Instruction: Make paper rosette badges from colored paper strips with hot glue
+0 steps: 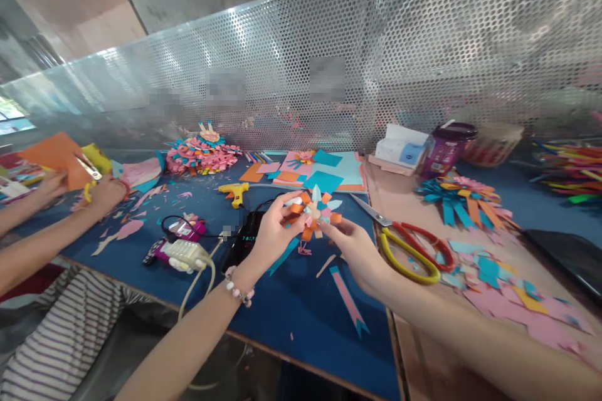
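Note:
Between my two hands, above the blue tabletop, is a paper flower (pixel 314 208) with orange looped petals and pale blue pointed leaves. My left hand (pixel 277 229), a beaded bracelet on its wrist, pinches the flower's left side. On the other side, the fingers of my right hand (pixel 355 250) close on its lower right edge. A pink-and-blue paper ribbon strip (pixel 347 301) lies on the table below. Right of my right hand rest large scissors (pixel 414 244) with red and yellow handles. A dark phone (pixel 247 241) is partly hidden behind my left hand.
A yellow glue gun (pixel 235 193) lies beyond a power strip (pixel 183 255) with cables. At left, a co-worker's hand (pixel 106 193) holds scissors near orange paper (pixel 54 153). Paper scraps (pixel 522 301), a finished paper rosette (pixel 465 200) and a purple cup (pixel 444 150) occupy the right.

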{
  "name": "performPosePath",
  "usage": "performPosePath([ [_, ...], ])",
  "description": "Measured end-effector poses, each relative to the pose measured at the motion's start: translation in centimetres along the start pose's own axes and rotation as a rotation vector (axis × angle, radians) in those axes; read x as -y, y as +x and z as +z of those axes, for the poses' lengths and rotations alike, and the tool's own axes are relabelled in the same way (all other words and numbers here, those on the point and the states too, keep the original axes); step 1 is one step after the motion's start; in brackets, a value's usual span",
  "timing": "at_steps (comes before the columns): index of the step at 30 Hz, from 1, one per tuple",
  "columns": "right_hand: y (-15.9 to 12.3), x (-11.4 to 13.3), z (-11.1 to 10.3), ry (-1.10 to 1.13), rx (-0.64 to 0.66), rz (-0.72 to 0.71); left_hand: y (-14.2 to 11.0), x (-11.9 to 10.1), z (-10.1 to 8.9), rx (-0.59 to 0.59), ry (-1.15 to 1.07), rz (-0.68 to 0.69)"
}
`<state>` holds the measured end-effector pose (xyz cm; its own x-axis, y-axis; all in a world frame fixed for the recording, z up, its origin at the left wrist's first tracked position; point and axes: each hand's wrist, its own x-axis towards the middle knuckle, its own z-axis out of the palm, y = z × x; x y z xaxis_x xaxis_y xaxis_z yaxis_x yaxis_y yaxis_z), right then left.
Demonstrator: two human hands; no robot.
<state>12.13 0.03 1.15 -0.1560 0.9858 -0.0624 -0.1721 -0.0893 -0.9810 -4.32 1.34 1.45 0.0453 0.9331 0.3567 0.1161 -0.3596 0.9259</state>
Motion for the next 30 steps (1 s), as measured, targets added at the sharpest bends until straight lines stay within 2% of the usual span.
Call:
performPosePath([
  [5,0.3,-0.8,-0.2,0.117,0.034,0.061,-0.2,0.0,0.1,0.000,0.068,-0.005],
  [10,0.4,-1.1,-0.3,0.196,0.052,0.056,-0.2,-0.1,0.2,0.011,0.023,-0.054],
  [16,0.3,-0.4,-0.4,0.100,-0.009,0.027,-0.1,-0.1,0.5,0.026,-0.020,-0.085],
  [22,0.5,-0.4,-0.4,0.044,-0.020,0.086,0.0,-0.3,0.2,0.000,0.048,-0.129],
  [30,0.5,-0.2,-0.3,0.020,-0.004,0.100,0.0,0.3,0.0,-0.001,0.110,-0.075],
])
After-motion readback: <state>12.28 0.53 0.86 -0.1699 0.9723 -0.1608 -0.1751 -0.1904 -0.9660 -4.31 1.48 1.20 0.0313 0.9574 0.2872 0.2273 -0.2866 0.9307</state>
